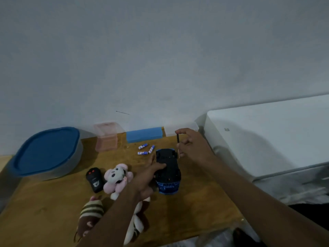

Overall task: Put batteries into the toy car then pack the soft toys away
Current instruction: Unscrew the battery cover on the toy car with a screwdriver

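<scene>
R grip (pixel 191 145): screwdriver (pixel 177 139); batt. labels (pixel 143 146) blurry

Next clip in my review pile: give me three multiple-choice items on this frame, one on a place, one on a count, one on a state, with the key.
1. Where do the batteries lie?
A. on the table beside the car's far end
B. inside the car
C. on the floor

2. How many batteries lie loose?
A. two
B. three
C. five

3. How does the car lie?
A. on its wheels
B. on its side
C. upside down

Key:
1 A: they rest on the wood just left of the car's far end.
2 B: three blue-and-white cells show.
3 C: its black underside faces up under the left hand, while the right hand holds a screwdriver.
</scene>
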The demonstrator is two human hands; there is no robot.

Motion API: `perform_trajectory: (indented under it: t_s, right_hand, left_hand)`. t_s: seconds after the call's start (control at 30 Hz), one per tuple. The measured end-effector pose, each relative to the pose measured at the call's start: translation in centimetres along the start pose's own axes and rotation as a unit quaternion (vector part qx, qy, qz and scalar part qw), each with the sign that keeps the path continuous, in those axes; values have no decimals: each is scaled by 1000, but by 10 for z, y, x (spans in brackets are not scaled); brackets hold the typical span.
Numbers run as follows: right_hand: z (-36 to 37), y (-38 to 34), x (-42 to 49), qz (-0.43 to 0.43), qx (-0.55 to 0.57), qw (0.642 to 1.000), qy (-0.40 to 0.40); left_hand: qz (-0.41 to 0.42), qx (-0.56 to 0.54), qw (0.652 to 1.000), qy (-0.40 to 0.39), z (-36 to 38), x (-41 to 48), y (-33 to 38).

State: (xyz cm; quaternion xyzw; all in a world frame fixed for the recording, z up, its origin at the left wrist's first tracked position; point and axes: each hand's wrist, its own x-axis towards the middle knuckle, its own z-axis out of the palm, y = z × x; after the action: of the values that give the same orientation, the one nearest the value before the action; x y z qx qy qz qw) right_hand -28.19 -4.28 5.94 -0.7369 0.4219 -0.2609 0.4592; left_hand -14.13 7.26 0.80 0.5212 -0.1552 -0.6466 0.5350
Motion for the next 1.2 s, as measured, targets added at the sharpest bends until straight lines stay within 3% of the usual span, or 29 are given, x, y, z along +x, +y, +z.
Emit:
perform_trajectory:
  t_s: [0.13,0.23,0.53,0.83,1.2]
  right_hand:
    - [8,2,-6,3,13,999,47]
    - [12,2,-8,-14,-7,998,65]
    - [1,-9,4,-77,-10,995,56]
    - [-3,-11,6,-70,87,993,39]
    - [-4,-17,11,-109,85,989,45]
  left_hand:
    - [-9,-10,998,-61,-6,-5,6]
    - [-7,-11,998,-55,-9,-1,6]
    - [44,7,998,-51,1,0,15]
    - [61,24,994,-87,7,0,16]
    - [90,65,993,-34,13,-6,23]
